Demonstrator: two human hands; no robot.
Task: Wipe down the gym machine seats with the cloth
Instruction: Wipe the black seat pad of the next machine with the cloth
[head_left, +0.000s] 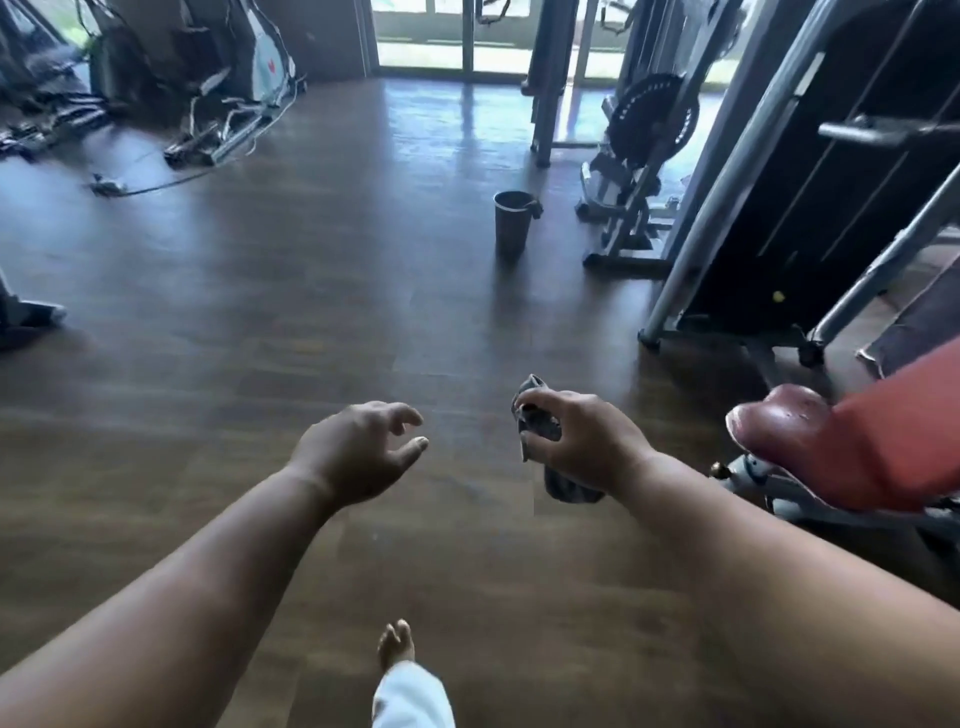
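My right hand (582, 441) is closed around a bunched grey cloth (543, 426), which hangs out above and below the fingers over the wooden floor. My left hand (363, 449) is held out beside it, empty, with the fingers curled and apart. A red padded machine seat (800, 431) with its red backrest (893, 415) sits at the right, about a hand's width to the right of my right hand. Neither hand touches the seat.
A grey bucket (511, 221) stands on the floor ahead. A weight-stack machine frame (779, 182) rises at the right, with an exercise bike (644, 135) behind it. Treadmills and cables (208, 119) lie at the far left. My bare foot (396, 644) is below.
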